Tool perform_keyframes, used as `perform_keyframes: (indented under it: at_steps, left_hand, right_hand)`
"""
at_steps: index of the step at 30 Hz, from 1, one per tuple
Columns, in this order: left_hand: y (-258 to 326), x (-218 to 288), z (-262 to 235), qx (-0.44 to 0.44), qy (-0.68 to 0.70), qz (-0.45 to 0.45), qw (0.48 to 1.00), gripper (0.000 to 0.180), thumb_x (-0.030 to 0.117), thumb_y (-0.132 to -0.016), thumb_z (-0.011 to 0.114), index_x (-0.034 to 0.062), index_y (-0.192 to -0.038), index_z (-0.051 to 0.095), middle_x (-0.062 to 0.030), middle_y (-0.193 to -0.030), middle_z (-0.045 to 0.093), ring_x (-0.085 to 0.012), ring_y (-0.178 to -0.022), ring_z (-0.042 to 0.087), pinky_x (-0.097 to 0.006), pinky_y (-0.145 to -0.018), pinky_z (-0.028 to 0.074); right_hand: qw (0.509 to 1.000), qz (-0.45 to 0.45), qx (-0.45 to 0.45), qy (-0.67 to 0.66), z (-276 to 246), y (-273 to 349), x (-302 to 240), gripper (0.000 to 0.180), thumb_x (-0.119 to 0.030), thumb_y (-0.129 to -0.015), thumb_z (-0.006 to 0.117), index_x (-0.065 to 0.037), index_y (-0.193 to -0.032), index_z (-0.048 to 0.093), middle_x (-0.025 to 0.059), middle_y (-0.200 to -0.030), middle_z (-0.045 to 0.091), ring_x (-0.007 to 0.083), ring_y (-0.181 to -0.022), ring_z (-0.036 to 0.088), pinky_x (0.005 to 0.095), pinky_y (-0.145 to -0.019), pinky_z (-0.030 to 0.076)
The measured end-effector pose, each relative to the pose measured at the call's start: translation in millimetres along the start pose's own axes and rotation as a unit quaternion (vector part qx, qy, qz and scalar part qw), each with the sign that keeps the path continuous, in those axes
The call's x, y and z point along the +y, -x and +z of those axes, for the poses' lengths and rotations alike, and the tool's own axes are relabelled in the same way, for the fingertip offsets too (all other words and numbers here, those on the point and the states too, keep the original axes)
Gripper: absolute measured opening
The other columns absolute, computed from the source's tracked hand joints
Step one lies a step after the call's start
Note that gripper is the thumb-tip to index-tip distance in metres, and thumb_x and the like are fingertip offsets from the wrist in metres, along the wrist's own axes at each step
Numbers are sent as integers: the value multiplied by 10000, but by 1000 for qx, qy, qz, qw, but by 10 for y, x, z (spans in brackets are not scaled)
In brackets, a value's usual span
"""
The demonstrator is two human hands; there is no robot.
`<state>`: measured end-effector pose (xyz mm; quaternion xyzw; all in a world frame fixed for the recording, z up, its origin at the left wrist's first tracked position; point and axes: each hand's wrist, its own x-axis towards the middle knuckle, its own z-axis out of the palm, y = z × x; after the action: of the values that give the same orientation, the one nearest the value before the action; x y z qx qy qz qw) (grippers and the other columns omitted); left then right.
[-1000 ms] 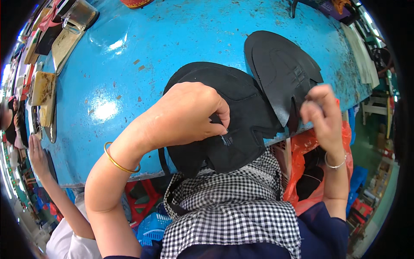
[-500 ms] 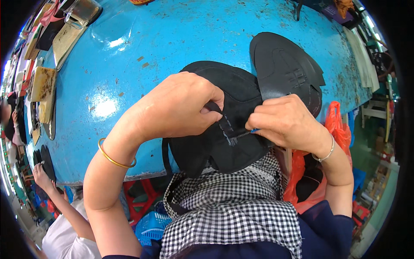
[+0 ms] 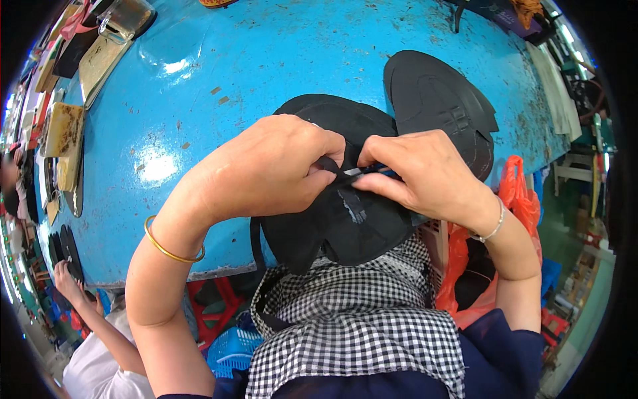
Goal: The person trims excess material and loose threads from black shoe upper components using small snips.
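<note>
A black piece (image 3: 379,236) of cut, stitched material, which looks like a shoe upper, lies at the table's near edge and over my lap. My left hand (image 3: 272,166) is closed, pinching a black strip or fold of it between thumb and forefinger. My right hand (image 3: 425,174) is closed on a thin tool with a pale metallic part (image 3: 352,171); its exact kind is unclear. The tool's end meets the pinched strip. Just below, a patch of frayed grey-blue thread (image 3: 352,205) shows on the black surface. More black shoe pieces (image 3: 432,86) lie beyond my right hand.
The blue table (image 3: 232,60) carries small scraps. A glass mug (image 3: 123,23), a yellowish block (image 3: 64,130) and boards stand along its left side. A red plastic bag (image 3: 518,189) hangs at my right; a blue basket (image 3: 232,349) is below left. Another person's hand (image 3: 65,279) touches black pieces.
My right hand has moved up and left with the tool, from the frayed thread to the strip at my left fingertips. My left hand keeps its pinch.
</note>
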<state>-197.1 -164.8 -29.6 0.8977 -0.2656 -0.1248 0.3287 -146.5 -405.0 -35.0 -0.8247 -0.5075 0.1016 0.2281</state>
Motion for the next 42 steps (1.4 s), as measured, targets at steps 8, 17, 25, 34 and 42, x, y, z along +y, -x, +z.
perform_keyframes:
  at_steps: [8, 17, 25, 34, 42]
  left_hand:
    - [228, 15, -168, 88, 237, -160, 954, 95, 73, -885, 693, 13, -952, 660, 15, -718, 559, -60, -660, 506, -264, -584, 392]
    - [316, 108, -536, 261, 279, -101, 919, 152, 131, -898, 692, 40, -1020, 692, 81, -758, 540, 4, -640, 386, -193, -558, 238]
    - [298, 206, -389, 86, 236, -79, 965, 178, 14, -866, 753, -17, -1041, 754, -39, -799, 697, -80, -691, 590, -235, -617, 468]
    - [-55, 196, -19, -40, 75, -14, 996, 84, 147, -799, 778, 82, -834, 738, -79, -774, 717, -246, -726, 698, -335, -660, 524]
    - [-200, 154, 78, -103, 37, -39, 993, 94, 187, -810, 786, 104, -842, 756, -81, -761, 710, -275, -693, 675, -368, -636, 510]
  right_hand:
    - [998, -27, 42, -24, -91, 72, -232, 204, -187, -836, 740, -63, -953, 627, 84, -861, 687, 244, -657, 660, 348, -554, 498]
    - [953, -56, -9, 298, 372, 242, -683, 315, -91, -811, 690, -3, -1112, 656, 139, -1072, 730, 142, -594, 628, 273, -483, 498]
    - [722, 275, 400, -493, -315, 519, 77, 302, -229, -984, 675, -24, -1207, 677, 4, -1104, 693, 87, -987, 665, 243, -874, 536]
    - [780, 351, 366, -367, -507, 1442, 1114, 312, -230, -1057, 570, -14, -1283, 567, -49, -860, 549, 1, -606, 433, 167, -511, 317]
    - [919, 203, 182, -286, -275, 952, 316, 168, -42, -979, 611, -26, -1146, 593, -9, -834, 576, 39, -674, 528, 223, -591, 419]
